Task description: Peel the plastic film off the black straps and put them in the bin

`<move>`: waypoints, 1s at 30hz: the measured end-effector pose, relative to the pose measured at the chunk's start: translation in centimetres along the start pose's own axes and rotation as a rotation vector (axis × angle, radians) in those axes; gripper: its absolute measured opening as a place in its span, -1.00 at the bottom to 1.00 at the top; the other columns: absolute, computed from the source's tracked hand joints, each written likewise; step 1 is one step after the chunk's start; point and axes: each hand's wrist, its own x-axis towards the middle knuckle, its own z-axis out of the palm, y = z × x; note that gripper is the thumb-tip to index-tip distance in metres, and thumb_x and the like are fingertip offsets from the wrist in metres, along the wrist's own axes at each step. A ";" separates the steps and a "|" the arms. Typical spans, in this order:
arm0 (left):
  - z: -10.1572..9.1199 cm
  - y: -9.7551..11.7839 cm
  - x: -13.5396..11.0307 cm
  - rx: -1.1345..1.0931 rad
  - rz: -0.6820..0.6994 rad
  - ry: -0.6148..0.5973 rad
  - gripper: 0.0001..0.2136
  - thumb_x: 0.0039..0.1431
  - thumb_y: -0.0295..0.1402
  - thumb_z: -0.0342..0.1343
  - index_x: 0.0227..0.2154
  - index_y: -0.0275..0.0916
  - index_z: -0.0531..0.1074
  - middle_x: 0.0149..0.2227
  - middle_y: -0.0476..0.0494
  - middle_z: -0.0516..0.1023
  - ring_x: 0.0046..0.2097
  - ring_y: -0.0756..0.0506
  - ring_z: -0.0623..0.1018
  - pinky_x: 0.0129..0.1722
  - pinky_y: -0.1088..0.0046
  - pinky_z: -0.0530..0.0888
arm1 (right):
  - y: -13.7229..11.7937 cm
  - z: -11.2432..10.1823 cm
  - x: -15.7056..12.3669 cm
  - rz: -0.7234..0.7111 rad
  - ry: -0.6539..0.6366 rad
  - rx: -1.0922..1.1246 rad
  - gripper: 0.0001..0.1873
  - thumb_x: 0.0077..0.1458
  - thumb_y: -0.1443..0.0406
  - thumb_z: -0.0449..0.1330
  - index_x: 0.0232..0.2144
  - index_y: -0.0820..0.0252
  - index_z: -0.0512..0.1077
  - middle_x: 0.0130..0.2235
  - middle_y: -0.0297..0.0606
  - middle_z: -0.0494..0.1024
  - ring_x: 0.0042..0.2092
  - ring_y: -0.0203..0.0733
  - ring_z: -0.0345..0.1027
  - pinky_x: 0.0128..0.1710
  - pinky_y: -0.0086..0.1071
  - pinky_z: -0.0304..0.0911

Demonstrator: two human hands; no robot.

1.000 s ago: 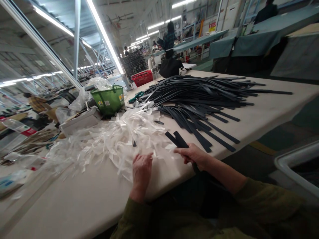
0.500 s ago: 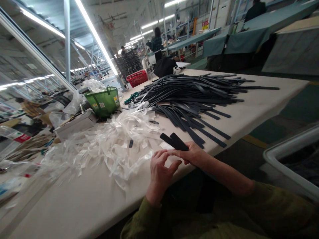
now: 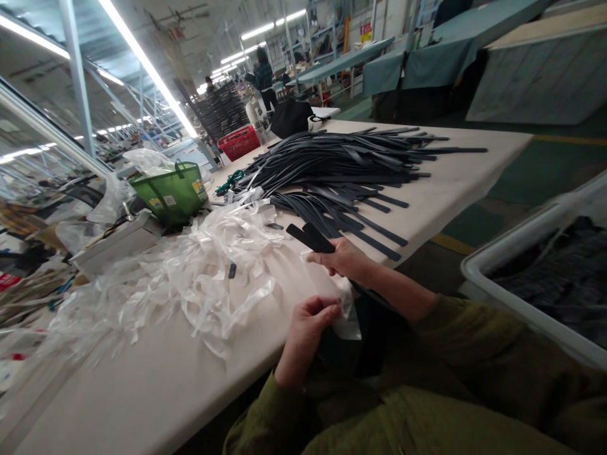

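Note:
My right hand is closed round the end of some black strips, two flat rounded tips pointing away from me over the table edge. Below it, my left hand pinches a thin translucent white film strip, which hangs from the fingertips in front of my lap. Whether that film is still joined to the black strips cannot be seen. Dark lengths trail down from my right hand toward my lap. A large bundle of similar dark strips lies across the table beyond my hands.
A heap of white film strips covers the table's left middle, with a small dark piece on it. Behind stand a green bag and a red basket. A white bin with dark material stands at right.
My left hand has closed from spread fingers into a pinch on the film and drawn down and toward me. My right hand keeps the black strips. The view has turned to the right.

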 end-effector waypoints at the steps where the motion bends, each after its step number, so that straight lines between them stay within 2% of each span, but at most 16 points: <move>1: 0.1 -0.2 -0.2 0.002 -0.016 -0.012 -0.63 -0.24 -0.14 0.45 -0.40 -0.31 0.62 -0.51 -0.04 0.56 -0.47 0.04 0.43 -0.38 0.51 0.35 | -0.1 0.0 0.2 -0.006 0.005 0.005 -0.58 -0.18 0.06 0.39 -0.63 0.19 0.29 -0.77 -0.53 0.25 -0.73 -0.48 -0.01 -0.75 -0.54 -0.13; 10: 0.6 -3.0 -1.5 0.046 -0.144 -0.159 -0.66 -0.23 -0.16 0.44 -0.44 -0.32 0.61 -0.57 -0.03 0.50 -0.50 0.03 0.39 -0.43 0.51 0.31 | -0.9 -0.3 3.5 -0.012 0.065 0.032 -0.66 -0.10 0.23 0.42 -0.59 0.21 0.31 -0.76 -0.54 0.26 -0.71 -0.45 0.06 -0.74 -0.55 0.01; 15: -0.7 -4.6 -2.6 0.014 -0.188 -0.154 -0.69 -0.14 -0.17 0.41 -0.39 -0.31 0.62 -0.52 -0.03 0.52 -0.48 0.05 0.38 -0.43 0.53 0.27 | -1.4 -1.3 5.8 -0.023 0.156 0.054 -0.75 -0.02 0.35 0.37 -0.53 0.23 0.33 -0.73 -0.56 0.26 -0.71 -0.47 0.03 -0.73 -0.56 0.09; 19: -1.7 -5.4 -3.3 0.018 -0.252 -0.142 -0.64 -0.11 -0.13 0.39 -0.33 -0.31 0.61 -0.51 -0.06 0.54 -0.51 0.05 0.37 -0.47 0.53 0.26 | -1.7 -1.9 7.1 -0.008 0.189 0.059 -0.71 0.00 0.35 0.38 -0.56 0.24 0.32 -0.74 -0.57 0.23 -0.72 -0.49 0.02 -0.73 -0.57 0.10; 26: -2.3 -6.2 -3.0 0.184 -0.177 -0.176 -0.66 -0.02 -0.13 0.29 -0.27 -0.30 0.61 -0.47 -0.08 0.59 -0.46 0.00 0.45 -0.36 0.46 0.35 | -1.8 -1.4 8.3 -0.035 0.199 0.065 -0.73 0.04 0.39 0.36 -0.55 0.24 0.32 -0.73 -0.56 0.24 -0.71 -0.47 0.05 -0.73 -0.58 0.11; 30: -2.4 -7.1 -2.5 0.246 -0.198 -0.174 -0.74 -0.04 -0.18 0.28 -0.38 -0.29 0.62 -0.54 -0.06 0.56 -0.49 -0.03 0.44 -0.39 0.43 0.35 | -1.9 -0.8 8.9 -0.052 0.208 0.074 -0.72 0.04 0.36 0.38 -0.54 0.25 0.32 -0.72 -0.56 0.25 -0.70 -0.49 0.07 -0.73 -0.61 0.13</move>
